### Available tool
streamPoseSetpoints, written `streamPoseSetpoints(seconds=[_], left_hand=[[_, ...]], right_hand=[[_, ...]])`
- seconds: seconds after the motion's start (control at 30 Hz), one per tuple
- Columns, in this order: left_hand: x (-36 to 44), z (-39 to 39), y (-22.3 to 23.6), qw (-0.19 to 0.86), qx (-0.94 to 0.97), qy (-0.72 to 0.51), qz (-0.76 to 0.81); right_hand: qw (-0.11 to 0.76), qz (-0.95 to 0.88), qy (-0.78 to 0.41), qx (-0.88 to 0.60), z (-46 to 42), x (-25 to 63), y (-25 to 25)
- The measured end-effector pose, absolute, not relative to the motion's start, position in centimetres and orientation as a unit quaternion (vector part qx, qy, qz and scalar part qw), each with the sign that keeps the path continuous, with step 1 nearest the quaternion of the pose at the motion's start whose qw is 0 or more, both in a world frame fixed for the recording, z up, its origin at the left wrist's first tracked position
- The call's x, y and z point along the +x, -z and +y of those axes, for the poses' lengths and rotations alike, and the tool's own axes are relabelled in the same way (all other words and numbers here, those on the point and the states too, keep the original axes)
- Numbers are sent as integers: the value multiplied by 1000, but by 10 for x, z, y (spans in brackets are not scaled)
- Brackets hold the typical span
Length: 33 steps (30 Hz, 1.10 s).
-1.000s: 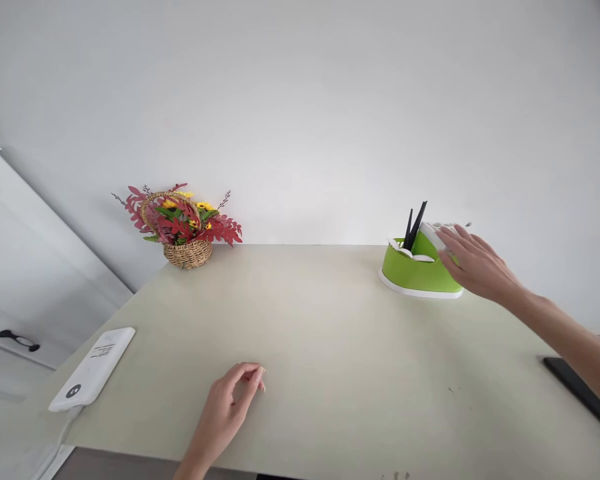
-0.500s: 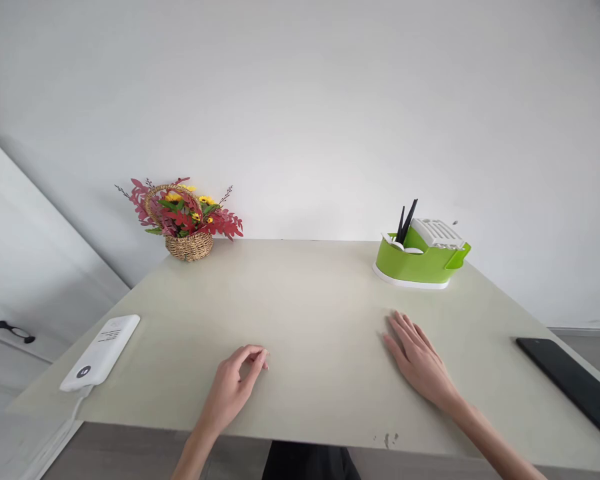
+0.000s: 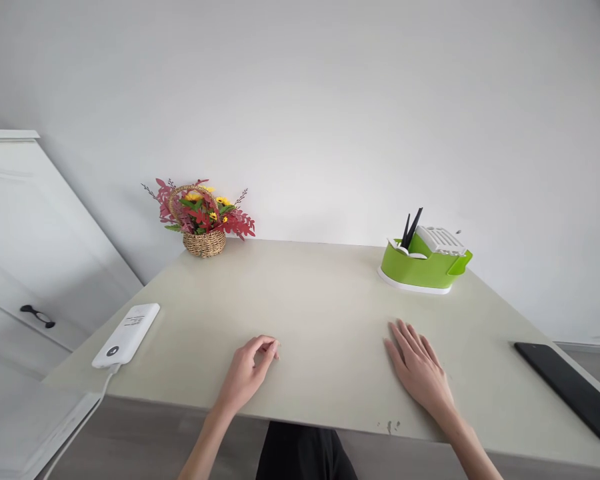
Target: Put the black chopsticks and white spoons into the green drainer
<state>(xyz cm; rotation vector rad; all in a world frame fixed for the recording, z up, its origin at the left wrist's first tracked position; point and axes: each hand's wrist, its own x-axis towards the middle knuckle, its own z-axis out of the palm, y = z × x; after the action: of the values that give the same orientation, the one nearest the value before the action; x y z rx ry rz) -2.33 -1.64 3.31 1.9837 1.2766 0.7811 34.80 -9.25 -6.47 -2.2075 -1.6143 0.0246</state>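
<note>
- Right hand (image 3: 420, 365): spread flat, palm down on table (image 3: 325, 300), nothing gripped
- Left hand (image 3: 246, 375): curled, thumb meeting fingertips, grasp looks empty, on table
- Both forearms angle inward from near edge
- Green caddy (image 3: 413, 272): upright beyond right hand, apart; white slatted top, black sticks (image 3: 413, 230) leaning inside

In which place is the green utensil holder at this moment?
In the head view, the green utensil holder stands on the right side of the table, near the wall, beyond the right hand.
</note>
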Motion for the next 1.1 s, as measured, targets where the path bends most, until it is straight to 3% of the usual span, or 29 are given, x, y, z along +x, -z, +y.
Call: streamPoseSetpoints(seconds=[1.1], left_hand=[[-30, -15, -18, 314, 761, -331, 462]], right_hand=[[190, -565, -11, -803, -96, 346, 75]])
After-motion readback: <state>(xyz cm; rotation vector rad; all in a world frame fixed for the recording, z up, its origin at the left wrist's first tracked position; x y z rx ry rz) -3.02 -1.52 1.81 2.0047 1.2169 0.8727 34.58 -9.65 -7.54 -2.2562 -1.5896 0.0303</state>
